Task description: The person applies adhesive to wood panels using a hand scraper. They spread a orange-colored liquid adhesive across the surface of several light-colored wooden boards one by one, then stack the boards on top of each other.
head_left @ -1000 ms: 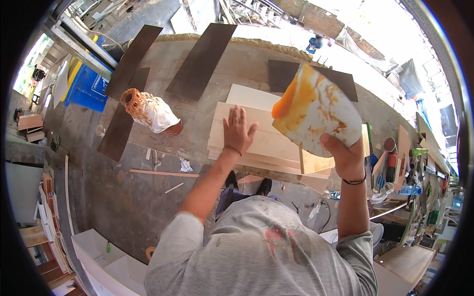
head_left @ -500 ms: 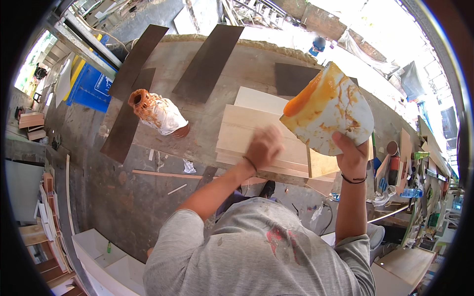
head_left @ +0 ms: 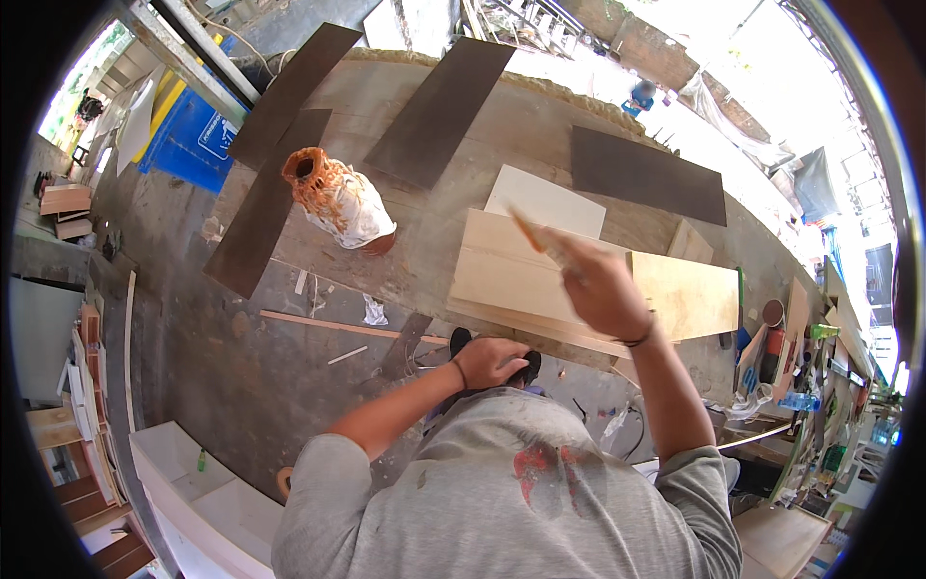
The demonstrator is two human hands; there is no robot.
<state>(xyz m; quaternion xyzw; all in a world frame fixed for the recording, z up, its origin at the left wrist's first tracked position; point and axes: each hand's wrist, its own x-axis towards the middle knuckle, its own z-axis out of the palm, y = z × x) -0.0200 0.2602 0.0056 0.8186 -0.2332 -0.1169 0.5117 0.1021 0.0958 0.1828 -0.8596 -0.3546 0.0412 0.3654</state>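
In my right hand (head_left: 606,289) is a thin glue spreader (head_left: 529,232), white with orange-yellow glue, turned almost edge-on and smeared by motion. Hand and spreader are above a stack of pale wooden boards (head_left: 497,259) on the worktable. My left hand (head_left: 490,363) is low in front of my body, near my shoes; its fingers lie loosely extended and nothing shows in them. Left of the boards stands a tilted-looking glue container (head_left: 349,207), wrapped in white, its open brown mouth crusted with dried glue.
Dark brown panels (head_left: 444,111) lie across the worktable (head_left: 386,82), another dark panel (head_left: 646,174) at its far right. A blue bin (head_left: 188,145) stands at the left. Wood strips (head_left: 352,326) lie on the floor. Far off is another person (head_left: 639,96). Bottles and tools crowd the right.
The spreader has turned from showing its broad face to nearly edge-on, and my right hand has moved left over the boards. My left hand has dropped from the boards toward my body.
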